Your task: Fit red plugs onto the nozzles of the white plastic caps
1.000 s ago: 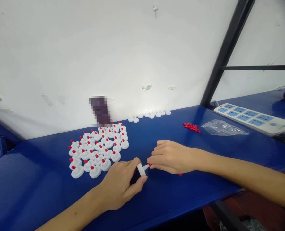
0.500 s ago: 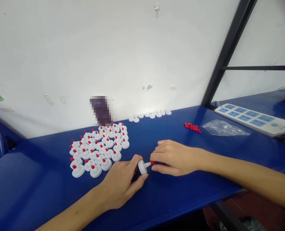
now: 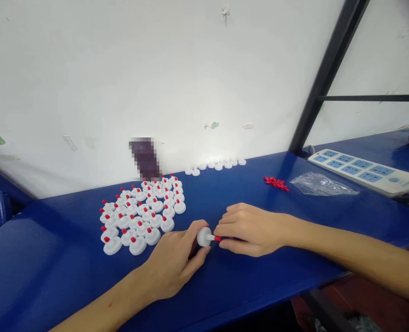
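Note:
Between thumb and fingers, my left hand pinches a white nozzle cap by its round base, its thin spout pointing right. A small red tip sits at the end of that spout. My right hand has thumb and fingertips closed around this red tip. To the left of my hands stands a cluster of white nozzle caps with red tips. Several white caps without visible red tips lie along the wall. A small heap of red tips is beyond my right hand.
A clear plastic bag lies right of the red heap. Behind it is a white power strip. A pixelated dark object leans at the wall. A black metal post rises at the blue table's back right.
The held nozzle cap has turned slightly, so more of its top face shows. My right hand has shifted a little down and left at the red tip.

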Available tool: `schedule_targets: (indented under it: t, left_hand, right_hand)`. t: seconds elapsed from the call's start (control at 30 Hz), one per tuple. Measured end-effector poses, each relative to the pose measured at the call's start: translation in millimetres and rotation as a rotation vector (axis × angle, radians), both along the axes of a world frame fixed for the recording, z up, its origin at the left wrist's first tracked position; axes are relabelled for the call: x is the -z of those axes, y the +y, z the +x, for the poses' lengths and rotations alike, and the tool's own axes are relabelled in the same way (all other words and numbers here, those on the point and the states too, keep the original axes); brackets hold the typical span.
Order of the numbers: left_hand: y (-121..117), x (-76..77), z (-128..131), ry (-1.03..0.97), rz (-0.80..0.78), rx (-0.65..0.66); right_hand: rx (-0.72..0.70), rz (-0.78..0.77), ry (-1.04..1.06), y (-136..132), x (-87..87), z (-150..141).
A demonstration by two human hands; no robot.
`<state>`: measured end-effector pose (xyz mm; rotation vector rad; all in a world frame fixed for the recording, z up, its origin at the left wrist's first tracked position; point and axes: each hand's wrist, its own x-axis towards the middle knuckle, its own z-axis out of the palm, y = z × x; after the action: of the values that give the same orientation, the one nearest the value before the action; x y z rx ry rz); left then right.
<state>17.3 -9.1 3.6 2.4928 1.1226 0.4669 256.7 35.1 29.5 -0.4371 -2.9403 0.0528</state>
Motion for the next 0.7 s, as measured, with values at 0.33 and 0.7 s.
schedule_targets:
  t: [0.33, 0.7]
  left_hand:
    - [-0.3, 0.0, -0.8, 0.015, 0.000, 0.014]
    - [0.4, -0.4, -1.3, 0.005, 0.022, 0.035]
  right_hand:
    - [0.084, -0.031, 0.088, 1.1, 4.5, 1.7]
    - [0.069, -0.180, 0.259, 7.2, 4.4, 3.1]
